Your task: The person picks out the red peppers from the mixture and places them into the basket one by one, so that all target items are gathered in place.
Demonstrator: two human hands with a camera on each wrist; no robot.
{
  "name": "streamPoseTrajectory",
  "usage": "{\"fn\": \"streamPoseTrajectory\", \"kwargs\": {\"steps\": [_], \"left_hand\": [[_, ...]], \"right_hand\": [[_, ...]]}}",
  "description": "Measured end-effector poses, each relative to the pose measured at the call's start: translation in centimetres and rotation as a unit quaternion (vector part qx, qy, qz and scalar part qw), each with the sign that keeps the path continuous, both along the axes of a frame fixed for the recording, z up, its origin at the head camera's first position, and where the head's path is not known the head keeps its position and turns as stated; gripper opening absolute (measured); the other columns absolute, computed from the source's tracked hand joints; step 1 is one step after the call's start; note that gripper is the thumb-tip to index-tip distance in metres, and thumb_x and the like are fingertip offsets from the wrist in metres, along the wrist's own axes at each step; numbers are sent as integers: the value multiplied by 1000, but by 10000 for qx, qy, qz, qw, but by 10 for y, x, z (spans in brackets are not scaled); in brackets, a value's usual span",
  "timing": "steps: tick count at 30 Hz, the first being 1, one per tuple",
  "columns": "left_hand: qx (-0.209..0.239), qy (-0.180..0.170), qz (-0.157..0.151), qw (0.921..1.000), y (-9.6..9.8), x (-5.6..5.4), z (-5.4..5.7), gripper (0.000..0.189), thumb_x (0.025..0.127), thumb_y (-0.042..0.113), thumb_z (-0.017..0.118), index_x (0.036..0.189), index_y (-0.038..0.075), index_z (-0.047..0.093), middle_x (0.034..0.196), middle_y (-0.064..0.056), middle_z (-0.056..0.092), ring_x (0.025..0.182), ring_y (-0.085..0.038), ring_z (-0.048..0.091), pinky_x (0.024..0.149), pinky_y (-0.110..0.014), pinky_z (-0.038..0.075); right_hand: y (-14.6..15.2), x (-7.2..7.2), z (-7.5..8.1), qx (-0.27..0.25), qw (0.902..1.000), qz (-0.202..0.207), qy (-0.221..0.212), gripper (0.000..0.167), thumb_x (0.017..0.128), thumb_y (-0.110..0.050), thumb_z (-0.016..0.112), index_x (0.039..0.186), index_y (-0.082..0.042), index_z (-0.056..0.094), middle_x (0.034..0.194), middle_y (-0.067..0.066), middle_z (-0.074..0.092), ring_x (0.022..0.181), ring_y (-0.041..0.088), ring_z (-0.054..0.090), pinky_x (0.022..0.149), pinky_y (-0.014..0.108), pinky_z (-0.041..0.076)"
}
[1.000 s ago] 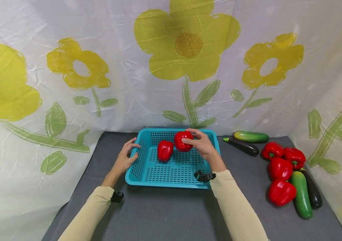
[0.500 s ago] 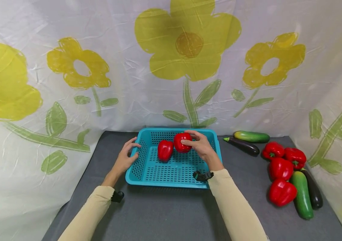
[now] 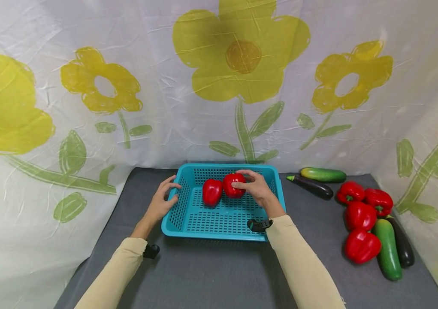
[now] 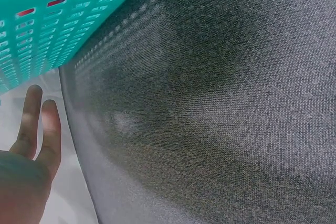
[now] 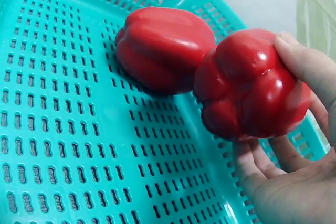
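My right hand (image 3: 255, 187) grips a red bell pepper (image 3: 234, 186) inside the turquoise basket (image 3: 219, 236). In the right wrist view, thumb and fingers lie around this pepper (image 5: 252, 87), its lobed end facing the camera. Right beside it a second red bell pepper (image 3: 212, 192) lies on the basket floor. My left hand (image 3: 161, 199) is at the basket's left rim, fingertips right at the edge. Two of its fingers (image 4: 31, 114) show extended in the left wrist view, just outside the perforated basket wall (image 4: 58, 30).
Right of the basket are several red bell peppers (image 3: 360, 216), a green cucumber (image 3: 388, 249) and an eggplant (image 3: 401, 240). Another eggplant (image 3: 311, 187) and a yellow-green cucumber (image 3: 323, 174) lie at the back. A flowered curtain (image 3: 164, 128) hangs behind the grey table (image 3: 211, 274).
The pepper in my right hand has moved slightly down and toward the basket floor, close beside the other pepper. My left hand stays at the rim.
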State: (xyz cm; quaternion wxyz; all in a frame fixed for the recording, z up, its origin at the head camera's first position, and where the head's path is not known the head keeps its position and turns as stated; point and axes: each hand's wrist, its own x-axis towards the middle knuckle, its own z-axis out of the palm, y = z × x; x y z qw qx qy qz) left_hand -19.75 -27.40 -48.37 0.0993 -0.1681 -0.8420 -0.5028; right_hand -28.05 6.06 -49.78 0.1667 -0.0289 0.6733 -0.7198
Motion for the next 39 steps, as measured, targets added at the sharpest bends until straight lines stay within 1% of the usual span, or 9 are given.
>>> {"fn": "streamPoseTrajectory", "kwargs": {"steps": [6, 14, 20, 23, 27, 31, 34, 39], "left_hand": [[15, -12, -7, 10000, 0, 0, -1, 26, 92, -16, 56, 119, -16, 59, 154, -32, 30, 138, -54, 31, 92, -62, 38], [70, -171, 7, 9998, 1, 1, 2, 27, 94, -14, 56, 120, -15, 58, 155, -31, 29, 140, -53, 27, 98, -67, 34], [47, -113, 4, 9999, 1, 1, 1, 26, 93, -15, 56, 119, -16, 59, 154, -33, 30, 139, -55, 28, 97, -66, 36], [27, -102, 3, 9999, 1, 1, 1, 26, 94, -14, 56, 119, -16, 59, 154, -33, 30, 138, -55, 29, 96, -65, 37], [-13, -86, 20, 10000, 1, 1, 1, 26, 94, -14, 56, 119, -16, 59, 154, -33, 30, 138, -56, 29, 96, -65, 37], [-7, -66, 31, 10000, 0, 1, 1, 26, 93, -14, 56, 119, -16, 59, 154, -32, 30, 137, -56, 30, 95, -65, 37], [48, -45, 24, 10000, -3, -3, -5, 26, 93, -15, 57, 119, -16, 59, 154, -32, 30, 138, -56, 29, 94, -66, 37], [4, 33, 118, 9999, -10, -15, -27, 27, 94, -13, 56, 120, -12, 60, 156, -27, 30, 141, -50, 29, 95, -66, 36]], "right_hand": [[0, 0, -4, 16, 10000, -53, -44, 62, 87, -11, 82, 142, -3, 56, 142, 20, 48, 123, 37, 49, 92, 48, 51], [-1, -1, -8, 95, 9996, -90, -247, 60, 85, -9, 83, 140, -5, 59, 140, 17, 50, 120, 36, 52, 91, 46, 51], [-1, -2, -12, -30, 9993, -56, -364, 61, 85, -7, 83, 141, -3, 57, 136, 21, 52, 117, 38, 56, 91, 47, 52], [-2, -3, -14, -45, 9990, -118, -421, 62, 85, -6, 82, 142, -2, 56, 135, 21, 53, 117, 38, 56, 91, 48, 52], [-3, -5, -18, 70, 9988, -268, -410, 61, 85, -6, 82, 140, -2, 58, 133, 20, 54, 116, 37, 57, 90, 47, 53], [-4, -7, -22, 166, 9986, -273, -410, 59, 84, -5, 83, 138, -1, 59, 133, 21, 53, 115, 37, 56, 88, 44, 54], [-5, -6, -22, 273, 9985, -250, -413, 58, 83, -5, 84, 136, -2, 61, 134, 22, 52, 115, 37, 55, 87, 43, 54], [-7, -5, -20, 498, 9977, -238, -387, 53, 83, -6, 84, 132, -4, 64, 135, 23, 53, 114, 37, 56, 85, 42, 55]]}}
